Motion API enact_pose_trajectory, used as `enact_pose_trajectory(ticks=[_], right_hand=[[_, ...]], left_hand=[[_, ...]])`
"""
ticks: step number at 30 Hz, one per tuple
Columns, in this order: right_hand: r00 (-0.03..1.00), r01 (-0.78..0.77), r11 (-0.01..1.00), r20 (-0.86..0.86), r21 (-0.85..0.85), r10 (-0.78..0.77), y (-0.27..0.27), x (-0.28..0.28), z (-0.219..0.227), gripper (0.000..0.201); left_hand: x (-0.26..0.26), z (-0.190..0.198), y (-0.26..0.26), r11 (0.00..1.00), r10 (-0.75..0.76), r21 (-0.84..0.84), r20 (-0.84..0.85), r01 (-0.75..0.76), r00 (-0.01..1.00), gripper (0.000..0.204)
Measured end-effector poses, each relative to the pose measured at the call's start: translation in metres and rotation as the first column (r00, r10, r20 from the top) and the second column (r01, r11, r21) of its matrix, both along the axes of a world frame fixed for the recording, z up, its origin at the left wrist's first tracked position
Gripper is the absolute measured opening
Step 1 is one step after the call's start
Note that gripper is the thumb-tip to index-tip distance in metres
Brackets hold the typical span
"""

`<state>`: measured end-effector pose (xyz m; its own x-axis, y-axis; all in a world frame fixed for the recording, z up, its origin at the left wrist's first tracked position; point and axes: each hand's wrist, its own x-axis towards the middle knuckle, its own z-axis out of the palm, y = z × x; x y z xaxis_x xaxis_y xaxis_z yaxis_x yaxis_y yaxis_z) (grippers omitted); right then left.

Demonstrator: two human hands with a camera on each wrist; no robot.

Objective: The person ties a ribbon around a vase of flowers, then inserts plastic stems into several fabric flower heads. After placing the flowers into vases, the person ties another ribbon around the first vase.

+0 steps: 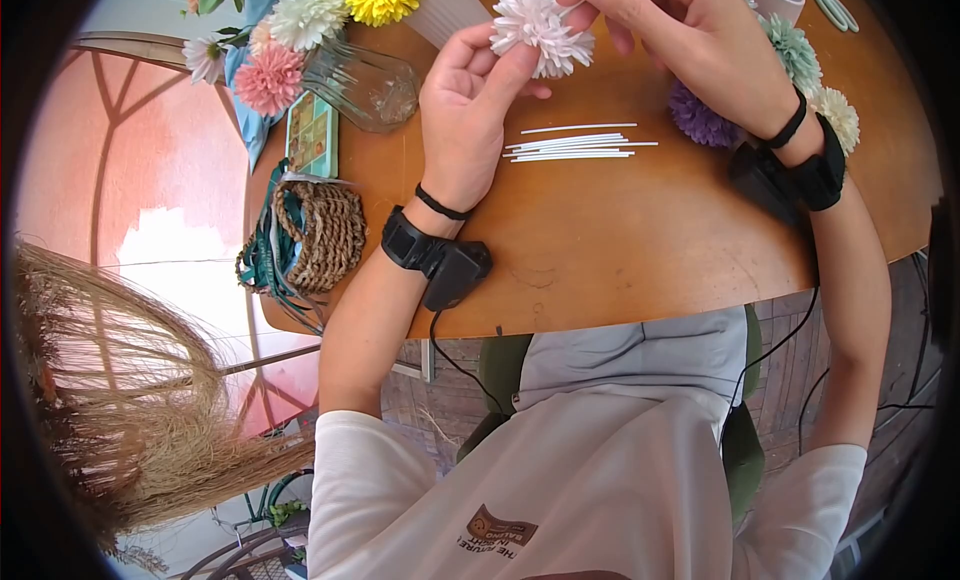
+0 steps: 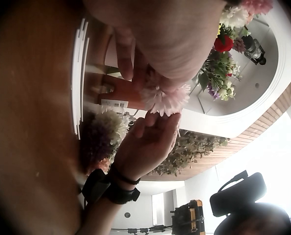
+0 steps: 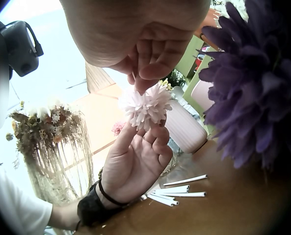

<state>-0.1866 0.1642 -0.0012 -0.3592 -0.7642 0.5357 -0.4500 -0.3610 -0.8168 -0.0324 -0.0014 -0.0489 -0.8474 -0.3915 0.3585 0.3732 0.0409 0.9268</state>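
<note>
A pale pink artificial flower with layered petals is held up over the table by my left hand, its thumb and fingers pinching the bloom. On the other side, my right hand has its fingertips together right at the flower, pinching a thin white stick whose end shows past the fingers in the left wrist view. Most of that stick is hidden by the fingers. Below the hands, several white sticks lie in a loose row on the wooden table.
Right of the hands lie purple, green and cream flowers. At left are a glass vase with flowers, a green box and a woven rope basket. A ribbed pink vase stands behind the hands.
</note>
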Motion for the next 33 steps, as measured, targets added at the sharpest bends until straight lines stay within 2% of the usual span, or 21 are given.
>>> enact_pose_trajectory(ticks=[5, 8, 11, 23, 33], right_hand=[[1.0, -0.022, 1.0, 0.014, -0.014, 0.022, -0.002, -0.002, -0.003, 0.02], [0.999, 0.006, 1.0, -0.044, 0.014, -0.006, 0.008, 0.008, 0.014, 0.02], [0.999, -0.013, 1.0, -0.043, -0.01, 0.012, -0.001, -0.004, -0.002, 0.02], [0.999, -0.042, 0.998, -0.02, -0.047, 0.041, -0.004, -0.004, -0.006, 0.021], [1.0, -0.005, 1.0, -0.015, 0.016, 0.005, -0.002, -0.001, 0.0, 0.021]], left_hand=[[0.0, -0.001, -0.001, 1.0, -0.001, 0.0, 0.002, 0.001, 1.0, 0.029], [0.0, 0.0, 0.0, 1.0, 0.0, -0.001, 0.001, 0.0, 1.0, 0.03], [0.0, 0.0, 0.0, 1.0, 0.004, -0.006, 0.006, -0.004, 1.0, 0.03], [0.0, -0.002, -0.001, 1.0, 0.008, -0.025, 0.007, -0.008, 1.0, 0.031], [0.0, -0.001, -0.001, 0.999, 0.014, -0.031, 0.012, -0.014, 1.0, 0.032]])
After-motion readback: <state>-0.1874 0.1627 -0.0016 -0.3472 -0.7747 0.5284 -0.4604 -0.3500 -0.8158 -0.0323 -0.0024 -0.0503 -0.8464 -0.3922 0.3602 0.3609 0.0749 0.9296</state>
